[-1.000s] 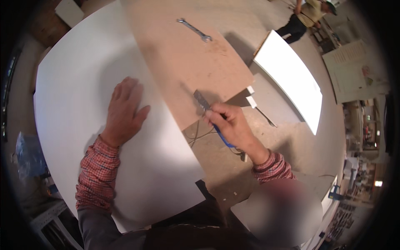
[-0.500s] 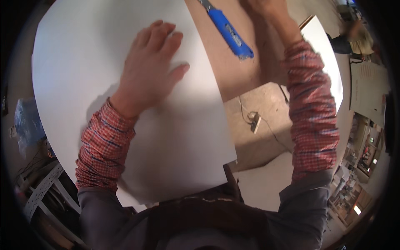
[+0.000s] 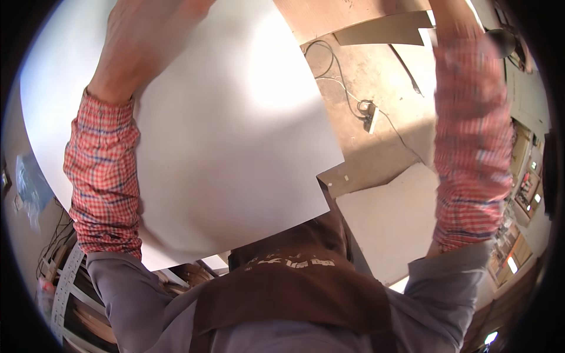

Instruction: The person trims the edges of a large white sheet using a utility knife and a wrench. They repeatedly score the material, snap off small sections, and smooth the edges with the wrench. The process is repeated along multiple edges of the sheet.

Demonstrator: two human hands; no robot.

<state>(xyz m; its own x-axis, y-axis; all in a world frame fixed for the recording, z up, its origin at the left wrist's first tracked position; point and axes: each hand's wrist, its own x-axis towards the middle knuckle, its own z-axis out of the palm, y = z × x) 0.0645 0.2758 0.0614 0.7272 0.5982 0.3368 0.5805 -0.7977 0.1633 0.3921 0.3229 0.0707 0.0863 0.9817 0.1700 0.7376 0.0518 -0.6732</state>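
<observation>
floor (image 3: 379,76): tan, brightly lit toward the top, shadowed lower down; power strip (image 3: 372,119) and looped cable on it. lower left: rack (image 3: 65,287) with perforated metal upright. right: cluttered shelving (image 3: 525,191), blurred. lower right: bright light (image 3: 491,337).

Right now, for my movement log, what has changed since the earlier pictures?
The right hand left the blue-handled metal tool on the flat brown board and reached forward; now the tool is out of view and only that wrist shows. The left hand shifted leftward; the broad white panel stayed beneath it.
</observation>
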